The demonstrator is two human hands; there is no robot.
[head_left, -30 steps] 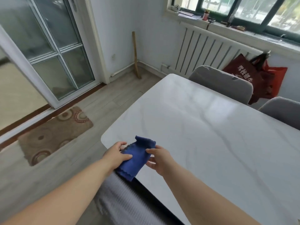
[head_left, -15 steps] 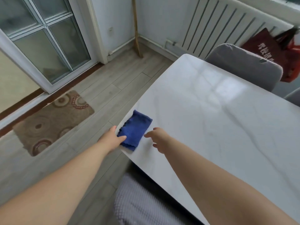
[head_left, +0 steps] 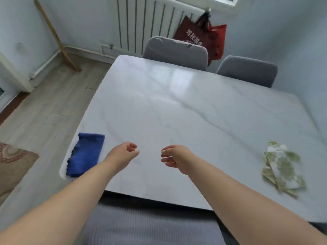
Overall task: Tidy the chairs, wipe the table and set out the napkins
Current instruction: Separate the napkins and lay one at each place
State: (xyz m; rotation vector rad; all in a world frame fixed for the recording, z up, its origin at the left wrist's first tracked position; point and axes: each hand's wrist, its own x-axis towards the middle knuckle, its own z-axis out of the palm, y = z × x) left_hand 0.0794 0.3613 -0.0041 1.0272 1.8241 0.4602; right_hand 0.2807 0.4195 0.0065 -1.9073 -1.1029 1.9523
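Left hand: the left hand (head_left: pixel 123 152) hangs over the near part of the desk (head_left: pixel 177 112), fingers loosely curled, its grip slack and with nothing in it.
Right hand: the right hand (head_left: pixel 177 156) is level with the left, a gap between the two, fingers half bent, its grip loose and empty as well.
Cloth: a folded blue cloth (head_left: pixel 85 154) lies flat on the desk's near left corner, just beside the left forearm and apart from the hand; one scalloped edge runs along the desk's left rim.
Napkins: a small pile of green-and-white patterned napkins (head_left: pixel 283 167) lies on the desk near its right side, well apart from both hands; the pile is blurred, so its count cannot be told.
Desk: white, glossy, with faint grey veins; its middle is bare.
Chairs: two grey padded chairs, one (head_left: pixel 175 52) at the far edge toward the left and one (head_left: pixel 247 70) to its right, both backs close against the desk; a third grey chair (head_left: pixel 150 225) shows at the near edge between the forearms.
Behind: a white radiator (head_left: pixel 146 23) on the wall, with red bags (head_left: pixel 203 38) hanging beside it, and a wooden stick (head_left: pixel 56 36) leaning in the corner.
Floor: pale wood boards, with a patterned mat (head_left: pixel 12 167) at the left.
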